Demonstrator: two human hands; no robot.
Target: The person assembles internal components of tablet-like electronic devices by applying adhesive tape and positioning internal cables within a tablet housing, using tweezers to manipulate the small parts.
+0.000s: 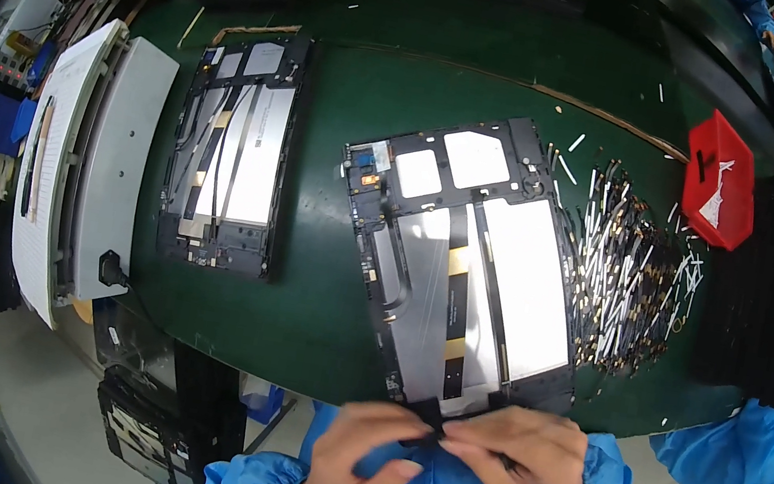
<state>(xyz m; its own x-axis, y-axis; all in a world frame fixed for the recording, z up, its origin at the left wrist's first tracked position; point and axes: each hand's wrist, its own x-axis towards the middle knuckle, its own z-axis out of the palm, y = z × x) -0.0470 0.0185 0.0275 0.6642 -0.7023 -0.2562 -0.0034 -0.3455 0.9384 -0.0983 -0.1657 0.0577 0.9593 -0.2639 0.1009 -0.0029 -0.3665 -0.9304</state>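
Note:
An opened tablet housing point(409, 357) with silver-white battery panels and black flat cables lies tilted before me, its near end at the table edge. At that end a small black piece point(427, 414) shows by my fingertips; its kind is unclear. My left hand point(352, 465) reaches it with its forefinger, the thumb standing well apart. Pinched fingers of my right hand point(519, 461) close on the black piece, and a dark thin bit shows under that palm. Right of the housing lies a heap of thin black-and-white cables point(619, 279) with gold-coloured ends.
A second opened tablet housing point(253, 160) lies left on the green table point(318, 231). Beyond it stands a white box-shaped device point(123, 150) with papers. A red bin point(720, 183) is at the far right. More housings point(149, 432) sit below the table edge. A blue sleeve point(728, 453) shows at right.

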